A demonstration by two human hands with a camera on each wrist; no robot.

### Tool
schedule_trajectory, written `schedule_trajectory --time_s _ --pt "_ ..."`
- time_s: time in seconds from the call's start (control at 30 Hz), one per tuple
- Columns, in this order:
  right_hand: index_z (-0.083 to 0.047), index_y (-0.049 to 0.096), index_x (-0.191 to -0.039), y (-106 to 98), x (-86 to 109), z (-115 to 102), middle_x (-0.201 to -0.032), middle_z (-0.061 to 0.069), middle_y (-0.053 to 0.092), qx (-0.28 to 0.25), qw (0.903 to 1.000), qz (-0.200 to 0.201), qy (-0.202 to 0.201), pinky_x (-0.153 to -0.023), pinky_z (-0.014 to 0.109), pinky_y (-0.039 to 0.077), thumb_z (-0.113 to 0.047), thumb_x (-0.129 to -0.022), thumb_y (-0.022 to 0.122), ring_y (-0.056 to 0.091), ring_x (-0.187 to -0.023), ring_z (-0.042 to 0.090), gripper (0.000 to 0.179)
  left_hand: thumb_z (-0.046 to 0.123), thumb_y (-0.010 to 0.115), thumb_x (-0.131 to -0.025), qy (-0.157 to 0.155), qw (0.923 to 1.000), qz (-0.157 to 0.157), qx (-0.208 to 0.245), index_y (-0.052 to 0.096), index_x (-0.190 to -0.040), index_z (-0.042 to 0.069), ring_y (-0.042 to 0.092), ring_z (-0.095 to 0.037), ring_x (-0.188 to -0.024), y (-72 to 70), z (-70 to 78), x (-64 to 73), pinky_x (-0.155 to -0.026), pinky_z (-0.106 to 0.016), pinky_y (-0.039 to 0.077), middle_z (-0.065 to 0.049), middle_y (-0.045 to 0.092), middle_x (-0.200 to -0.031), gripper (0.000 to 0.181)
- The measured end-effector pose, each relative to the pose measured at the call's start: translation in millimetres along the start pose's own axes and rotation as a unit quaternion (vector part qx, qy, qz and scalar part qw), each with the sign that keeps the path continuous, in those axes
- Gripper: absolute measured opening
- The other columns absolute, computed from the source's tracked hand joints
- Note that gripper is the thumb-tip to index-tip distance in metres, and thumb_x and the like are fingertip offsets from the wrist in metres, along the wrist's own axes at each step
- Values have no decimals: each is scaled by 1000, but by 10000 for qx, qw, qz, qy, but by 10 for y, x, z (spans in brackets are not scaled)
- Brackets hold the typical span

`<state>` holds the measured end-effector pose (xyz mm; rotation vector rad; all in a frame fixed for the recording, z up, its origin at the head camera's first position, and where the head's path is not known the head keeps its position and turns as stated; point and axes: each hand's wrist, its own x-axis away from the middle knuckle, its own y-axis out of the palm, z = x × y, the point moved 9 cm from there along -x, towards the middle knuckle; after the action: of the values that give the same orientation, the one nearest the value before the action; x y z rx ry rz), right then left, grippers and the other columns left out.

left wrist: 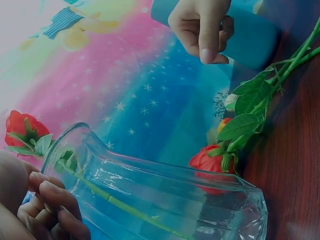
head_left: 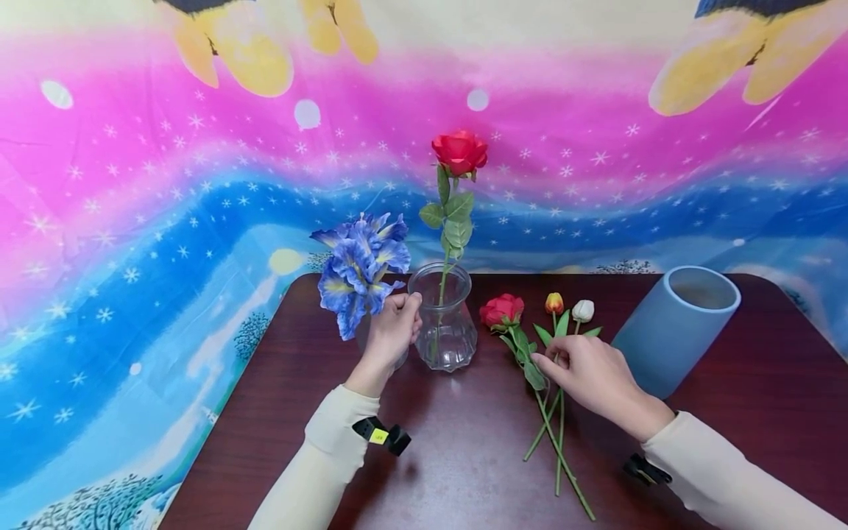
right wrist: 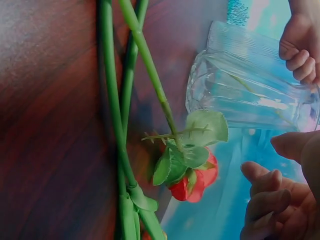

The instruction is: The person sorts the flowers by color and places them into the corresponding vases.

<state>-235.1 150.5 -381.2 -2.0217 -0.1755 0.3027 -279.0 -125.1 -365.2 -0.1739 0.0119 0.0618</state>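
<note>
Head looks down; close wrist views share vase [head_left: 453, 338].

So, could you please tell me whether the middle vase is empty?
Not empty: the vase holds an upright rose, whose stem shows through the clear glass.

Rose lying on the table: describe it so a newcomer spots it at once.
On the dark table, three flowers lie between the clear vase and the blue vase. The rose is their leftmost bloom in the head view. Its large red bloom dwarfs the orange tulip and white tulip, and it lies down, unlike the upright rose in the clear vase.
</note>
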Motion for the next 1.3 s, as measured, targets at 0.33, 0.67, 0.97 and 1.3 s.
schedule_trajectory --time_s 0.33,0.67,0.97,1.3 --pt "-23 67 -76 27 71 27 -52 -7 40 -34 10000 -30 12 -42 27 26 -35 -93 71 37 -45 11 21 20 49 -104 27 10000 -17 21 46 -61 12 42 -9 -47 9 9 5 -48 -20 36 3 45 -51 44" --pt "-25 61 -68 33 160 78 -52 -8 39 157 9999 -35 -42 -42 27 27 -39 -95 69 36 -47 9 30 21 49 -102 -54 9998 84 182 45 -60 12 40 -7 -46 13 0 3 -47 -18 35 4 43 -50 43" --pt "-26 63 -68 223 272 133 -53 -10 45 135 9989 -445 44 -44 27 32 -40 -94 70 40 -48 7 30 21 49 -103 -52 10000 58 62 46 -61 11 41 -8 -47 9 -12 -2 -48 -19 35 3 45 -51 43" --pt "-26 50 -59 516 394 173 -53 -12 41 263 9968 -751 43 -46 24 30 -40 -87 76 36 -47 4 41 22 49 -103 -82 9999 39 81 46 -61 11 41 -9 -47 9 -9 4 -47 -19 35 3 45 -51 44"
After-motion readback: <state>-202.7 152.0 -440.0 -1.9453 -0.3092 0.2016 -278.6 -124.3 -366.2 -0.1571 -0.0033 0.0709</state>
